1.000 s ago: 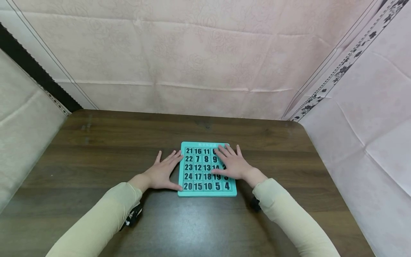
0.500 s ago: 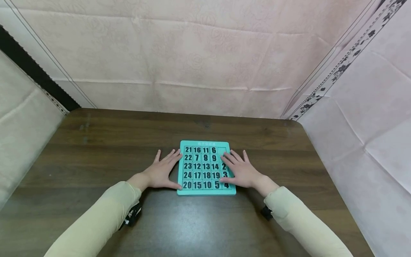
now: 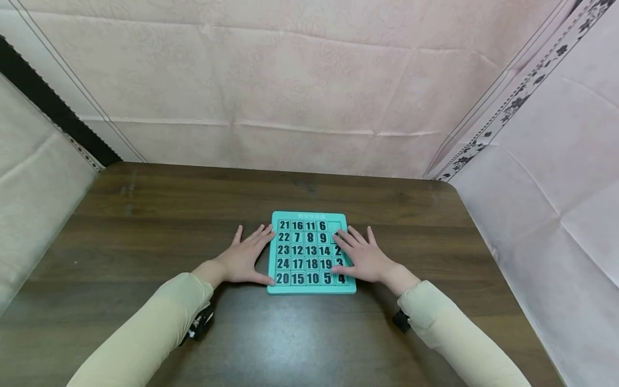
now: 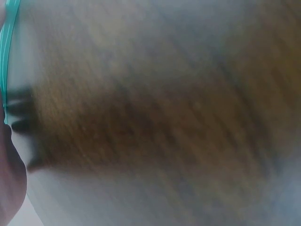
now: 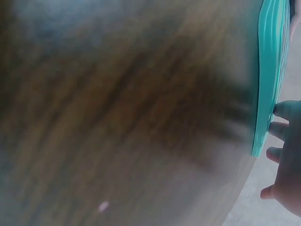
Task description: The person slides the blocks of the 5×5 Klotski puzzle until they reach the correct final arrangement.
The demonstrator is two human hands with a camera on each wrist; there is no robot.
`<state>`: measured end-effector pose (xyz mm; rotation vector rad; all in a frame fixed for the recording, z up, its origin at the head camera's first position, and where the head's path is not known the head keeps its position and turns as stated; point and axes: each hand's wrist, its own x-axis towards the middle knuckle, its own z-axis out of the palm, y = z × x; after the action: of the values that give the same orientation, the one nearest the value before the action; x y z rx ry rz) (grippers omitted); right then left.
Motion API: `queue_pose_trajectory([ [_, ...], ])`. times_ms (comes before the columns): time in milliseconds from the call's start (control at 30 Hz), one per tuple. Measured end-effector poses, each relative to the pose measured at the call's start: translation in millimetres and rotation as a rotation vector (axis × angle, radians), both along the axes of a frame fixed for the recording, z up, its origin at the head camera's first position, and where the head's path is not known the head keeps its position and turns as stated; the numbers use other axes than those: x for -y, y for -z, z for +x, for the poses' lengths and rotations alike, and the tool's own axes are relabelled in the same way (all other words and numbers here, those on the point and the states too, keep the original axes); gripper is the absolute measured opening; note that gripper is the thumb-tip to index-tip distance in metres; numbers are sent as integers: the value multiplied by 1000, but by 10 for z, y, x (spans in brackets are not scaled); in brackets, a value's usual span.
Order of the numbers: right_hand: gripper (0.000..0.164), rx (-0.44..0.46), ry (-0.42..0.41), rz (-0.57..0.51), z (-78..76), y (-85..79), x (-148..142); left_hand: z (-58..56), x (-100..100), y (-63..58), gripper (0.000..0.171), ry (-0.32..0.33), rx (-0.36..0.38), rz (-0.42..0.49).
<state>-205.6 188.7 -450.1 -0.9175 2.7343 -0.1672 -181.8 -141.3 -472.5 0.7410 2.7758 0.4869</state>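
A turquoise sliding number puzzle [image 3: 309, 289] lies flat in the middle of the table. Black-numbered tiles fill its grid, and the top right slot shows no tile. My left hand [image 3: 244, 262] spreads along the puzzle's left side, fingertips and thumb tip at its edge. From the right, my right hand [image 3: 366, 262] reaches over the last column with straight, spread fingers, partly hiding its tiles. In the right wrist view, the fingers [image 5: 280, 129] overlap the puzzle's side wall. The left wrist view catches only a strip of the puzzle [image 4: 6, 52] and part of the hand.
The brown wooden table [image 3: 169, 215] has rounded far corners. Pale cloth [image 3: 290, 97] hangs behind it and on both sides. Dark wrist devices, such as the one at the left sleeve [image 3: 159, 317], sit below both cuffs.
My right hand has drawn back rightward and slightly towards me, uncovering the 6 and the tileless top right corner. Over the last half second both hands stay nearly still.
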Motion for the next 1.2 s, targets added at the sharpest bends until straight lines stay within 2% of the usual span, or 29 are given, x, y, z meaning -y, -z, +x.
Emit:
queue_pose_trajectory([
  [333, 87, -19, 21, 34, 10, -24, 16, -7, -8, -1, 117, 2, 1, 0],
  [767, 87, -29, 58, 52, -145, 14, 89, 12, -9, -38, 115, -1, 12, 2],
  [1200, 86, -21, 76, 29, -170, -22, 133, 16, -5, -10, 115, -4, 14, -6],
])
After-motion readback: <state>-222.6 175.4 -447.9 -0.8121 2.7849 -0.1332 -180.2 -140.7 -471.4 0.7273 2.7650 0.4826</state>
